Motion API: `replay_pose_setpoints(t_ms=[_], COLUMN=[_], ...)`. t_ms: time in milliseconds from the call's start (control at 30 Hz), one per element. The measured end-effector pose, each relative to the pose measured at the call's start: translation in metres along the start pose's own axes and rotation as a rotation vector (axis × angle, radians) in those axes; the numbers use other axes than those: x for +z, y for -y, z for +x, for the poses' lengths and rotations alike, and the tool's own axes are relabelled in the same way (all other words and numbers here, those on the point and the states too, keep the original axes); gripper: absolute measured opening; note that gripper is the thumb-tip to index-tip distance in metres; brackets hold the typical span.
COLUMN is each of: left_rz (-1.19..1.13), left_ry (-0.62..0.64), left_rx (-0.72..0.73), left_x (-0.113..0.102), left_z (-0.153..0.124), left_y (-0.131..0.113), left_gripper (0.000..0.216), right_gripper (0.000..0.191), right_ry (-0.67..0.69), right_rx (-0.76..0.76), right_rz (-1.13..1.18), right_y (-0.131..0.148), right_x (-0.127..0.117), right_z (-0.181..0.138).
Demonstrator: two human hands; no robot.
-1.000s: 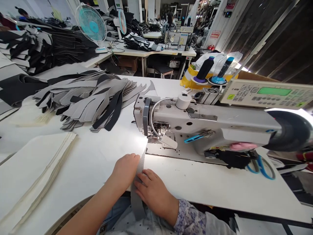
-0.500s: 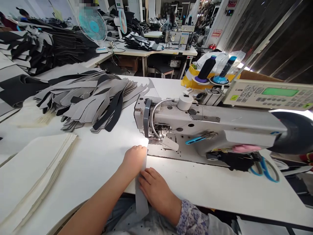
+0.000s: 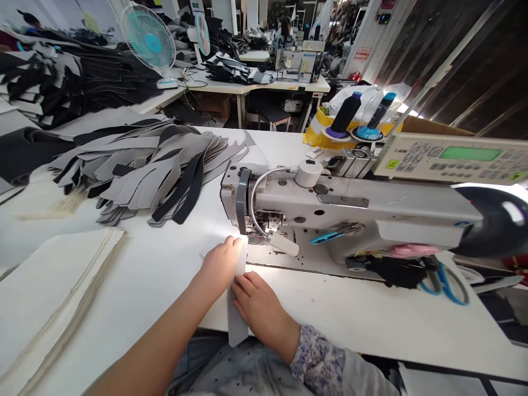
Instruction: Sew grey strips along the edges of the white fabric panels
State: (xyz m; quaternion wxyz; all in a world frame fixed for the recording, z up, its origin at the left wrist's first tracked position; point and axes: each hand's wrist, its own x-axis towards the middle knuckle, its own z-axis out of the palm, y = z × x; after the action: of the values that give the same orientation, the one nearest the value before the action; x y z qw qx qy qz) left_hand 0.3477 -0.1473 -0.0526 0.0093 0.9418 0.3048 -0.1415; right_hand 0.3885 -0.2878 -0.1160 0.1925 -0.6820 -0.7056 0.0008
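A narrow grey fabric strip [image 3: 237, 322] runs from the table's front edge up toward the needle of the sewing machine [image 3: 330, 214]. My left hand [image 3: 220, 264] lies on the strip's left side, fingers curled and pressing it flat just in front of the presser foot. My right hand [image 3: 258, 300] rests on the strip's right edge a little nearer to me, fingers bent and pressing down. The strip's lower end hangs over the table edge above my lap.
A heap of grey and black cut pieces [image 3: 152, 168] lies at the back left. Cream sheets [image 3: 53, 280] are stacked at the front left. Blue scissors [image 3: 447, 280] lie right of the machine, thread cones [image 3: 346, 115] and a control panel [image 3: 457, 159] behind it.
Both hands have slid forward toward the needle, and the strip has fed up with them, leaving less of it hanging over the table edge.
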Motion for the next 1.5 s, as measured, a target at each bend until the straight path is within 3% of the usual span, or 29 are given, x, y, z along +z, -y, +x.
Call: replay_pose_setpoints(t_ms=[133, 233, 400, 700, 867, 1167, 1367, 1500], left_rz=[-0.004, -0.003, 0.003, -0.086, -0.067, -0.168, -0.210, -0.100], left_ry=[0.067, 0.042, 0.055, -0.005, -0.043, -0.084, -0.168, -0.139], left_rx=[-0.018, -0.015, 0.006, 0.009, 0.047, -0.082, 0.156, 0.303], left_x=[-0.002, 0.000, -0.001, 0.010, 0.014, 0.006, 0.008, 0.008], left_z=[-0.005, 0.000, 0.005, 0.012, 0.018, 0.033, 0.019, 0.016], left_y=[0.006, 0.008, 0.007, 0.007, 0.004, -0.008, 0.027, 0.039], left_gripper=[0.024, 0.025, 0.024, 0.015, 0.024, 0.031, 0.033, 0.031], right_gripper=[0.020, 0.022, 0.022, 0.021, 0.025, 0.022, 0.018, 0.013], right_ry=[-0.005, 0.003, -0.013, 0.010, -0.016, -0.017, -0.053, -0.063], right_rx=[0.016, 0.071, -0.008, 0.004, 0.011, 0.061, 0.058, 0.055], right_rz=[0.022, 0.055, 0.084, 0.070, 0.042, 0.037, 0.003, 0.001], right_y=[-0.002, -0.001, 0.003, 0.001, -0.001, -0.011, -0.011, -0.010], right_x=[0.000, -0.001, -0.002, -0.002, -0.004, -0.008, -0.001, 0.000], right_z=[0.007, 0.007, -0.003, -0.002, 0.004, 0.014, 0.009, 0.007])
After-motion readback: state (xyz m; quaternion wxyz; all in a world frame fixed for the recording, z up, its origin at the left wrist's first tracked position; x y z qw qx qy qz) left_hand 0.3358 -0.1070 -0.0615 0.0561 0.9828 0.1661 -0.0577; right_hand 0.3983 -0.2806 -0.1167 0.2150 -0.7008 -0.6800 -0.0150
